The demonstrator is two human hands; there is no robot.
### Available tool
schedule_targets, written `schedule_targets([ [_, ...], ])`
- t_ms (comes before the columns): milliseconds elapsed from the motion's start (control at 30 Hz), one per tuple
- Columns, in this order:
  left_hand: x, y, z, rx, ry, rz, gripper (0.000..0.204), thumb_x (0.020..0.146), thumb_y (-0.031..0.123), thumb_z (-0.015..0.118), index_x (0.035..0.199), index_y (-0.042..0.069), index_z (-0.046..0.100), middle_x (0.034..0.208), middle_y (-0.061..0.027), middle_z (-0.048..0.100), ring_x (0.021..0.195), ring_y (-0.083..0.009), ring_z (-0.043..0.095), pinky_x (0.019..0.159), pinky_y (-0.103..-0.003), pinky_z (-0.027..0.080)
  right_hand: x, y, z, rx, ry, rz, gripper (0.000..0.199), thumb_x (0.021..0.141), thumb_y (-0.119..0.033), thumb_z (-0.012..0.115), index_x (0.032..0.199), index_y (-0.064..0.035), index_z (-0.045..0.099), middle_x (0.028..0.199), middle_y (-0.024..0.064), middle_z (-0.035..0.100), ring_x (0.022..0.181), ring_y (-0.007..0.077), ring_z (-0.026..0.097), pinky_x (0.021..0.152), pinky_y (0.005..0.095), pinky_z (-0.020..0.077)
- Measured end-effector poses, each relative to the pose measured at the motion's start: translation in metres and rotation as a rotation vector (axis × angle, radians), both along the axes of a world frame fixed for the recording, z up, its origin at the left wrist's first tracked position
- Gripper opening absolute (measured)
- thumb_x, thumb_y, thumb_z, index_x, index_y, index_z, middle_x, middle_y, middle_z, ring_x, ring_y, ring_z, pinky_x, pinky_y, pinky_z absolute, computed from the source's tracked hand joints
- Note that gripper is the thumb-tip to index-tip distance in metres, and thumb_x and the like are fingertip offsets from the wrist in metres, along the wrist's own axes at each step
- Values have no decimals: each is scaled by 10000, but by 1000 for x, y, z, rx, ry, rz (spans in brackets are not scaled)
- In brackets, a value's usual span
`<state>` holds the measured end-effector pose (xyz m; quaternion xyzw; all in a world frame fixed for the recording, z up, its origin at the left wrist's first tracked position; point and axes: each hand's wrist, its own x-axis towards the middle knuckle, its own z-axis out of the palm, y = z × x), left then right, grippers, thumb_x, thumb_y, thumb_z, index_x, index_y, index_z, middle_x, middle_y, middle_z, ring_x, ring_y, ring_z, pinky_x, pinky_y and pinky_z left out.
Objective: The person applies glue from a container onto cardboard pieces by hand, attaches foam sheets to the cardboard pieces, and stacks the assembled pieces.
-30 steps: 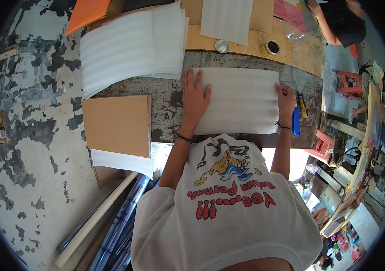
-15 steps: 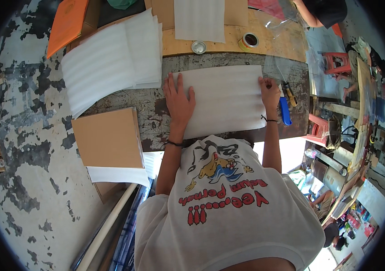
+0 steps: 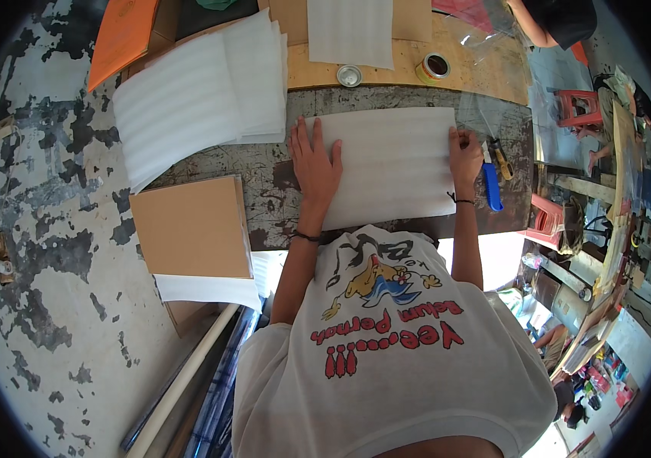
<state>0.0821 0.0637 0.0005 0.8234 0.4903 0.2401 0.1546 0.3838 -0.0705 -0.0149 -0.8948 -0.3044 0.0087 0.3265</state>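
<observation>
A white foam sheet [image 3: 394, 164] lies on the worn dark tabletop in front of me. My left hand [image 3: 315, 164] rests flat on its left edge with the fingers spread. At the sheet's right edge my right hand [image 3: 465, 159] has its fingers curled in, pinching the border near the far corner. Just right of that hand are a blue-handled cutter [image 3: 491, 183] and a screwdriver-like tool with a yellow and black handle [image 3: 502, 162].
A stack of white foam sheets [image 3: 180, 95] sits at the far left, with brown cardboard [image 3: 192, 229] nearer me. An open tin [image 3: 433, 69] and a round lid [image 3: 349, 75] stand at the back. Rolls [image 3: 188, 374] lean below left; another person's arm [image 3: 531, 23] shows far right.
The whole view has shifted slightly, so everything appears a little further right. Both hands keep their places on the foam sheet's edges.
</observation>
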Motion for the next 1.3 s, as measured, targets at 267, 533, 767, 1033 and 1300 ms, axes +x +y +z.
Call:
schedule_targets([
  [267, 1, -3, -3, -28, 20, 17, 595, 990, 341, 588, 1458, -2, 454, 1563, -261, 315, 1465, -451, 268, 1208, -555, 224, -11, 1, 5, 35, -162, 38, 287, 933, -319, 717, 890, -39, 674, 784, 105, 684, 760, 310, 655, 708, 435, 508],
  [533, 6, -6, 1, 26, 160, 8, 828, 946, 557, 577, 1544, 30, 353, 1611, -280, 249, 1486, -461, 236, 1203, -598, 171, -20, 3, 10, -29, -189, -30, 276, 947, -289, 690, 1052, -42, 627, 911, 122, 673, 869, 342, 641, 763, 466, 503],
  [767, 5, -5, -1, 3, 248, 19, 833, 931, 581, 574, 1563, 87, 351, 1637, -252, 210, 1518, -431, 179, 1218, -591, 134, -55, -17, 30, -74, -313, 344, 438, 944, -166, 627, 1364, -78, 537, 1441, 145, 517, 1300, 360, 506, 1081, 523, 371],
  [1033, 11, -4, -3, -2, 234, 5, 821, 940, 546, 591, 1574, 96, 326, 1630, -267, 215, 1501, -465, 204, 1200, -601, 166, -153, 37, 24, -264, -185, 731, 571, 1027, -321, 499, 1543, -112, 374, 1620, 140, 326, 1508, 311, 284, 1225, 584, 149],
  [1300, 8, -4, -2, -21, 249, -15, 786, 959, 522, 575, 1564, 81, 335, 1633, -263, 212, 1501, -465, 205, 1195, -605, 173, -126, 12, 27, -320, -115, 725, 628, 1029, -415, 466, 1555, -94, 347, 1637, 135, 291, 1525, 318, 241, 1247, 507, 153],
])
